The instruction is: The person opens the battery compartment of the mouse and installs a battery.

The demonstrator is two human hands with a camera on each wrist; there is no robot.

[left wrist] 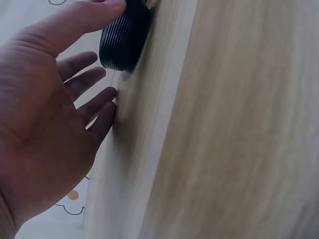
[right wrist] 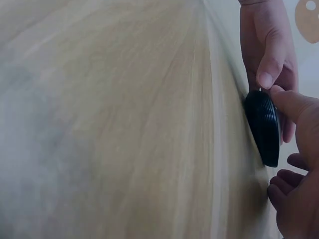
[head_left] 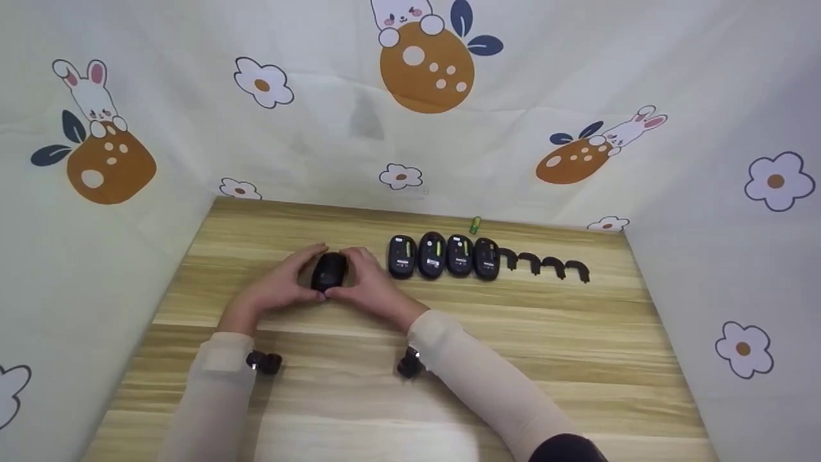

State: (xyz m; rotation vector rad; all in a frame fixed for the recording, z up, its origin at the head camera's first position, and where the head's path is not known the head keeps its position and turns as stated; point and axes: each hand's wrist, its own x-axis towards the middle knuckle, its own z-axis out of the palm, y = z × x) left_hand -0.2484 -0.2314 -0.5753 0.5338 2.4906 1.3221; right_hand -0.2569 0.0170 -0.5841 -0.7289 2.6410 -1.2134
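Observation:
A black computer mouse (head_left: 329, 273) sits on the wooden table between my two hands, its ribbed side showing in both wrist views. My left hand (head_left: 282, 282) holds it from the left, thumb at the near end and fingertips toward the far end. From the right, my right hand (head_left: 372, 282) holds the same mouse, its thumb beside the left thumb. In the left wrist view, the left thumb (left wrist: 75, 25) reaches the mouse (left wrist: 125, 40) while the other fingers spread loosely below it. The right thumb (right wrist: 289, 102) meets the mouse's end in the right wrist view.
Right of my hands, several black mice (head_left: 432, 255) lie underside up in a row, with green batteries (head_left: 438, 248) in some open slots. A loose green battery (head_left: 475, 224) lies behind them. Several curved black covers (head_left: 553, 267) continue the row. Patterned cloth (head_left: 321, 147) surrounds the table.

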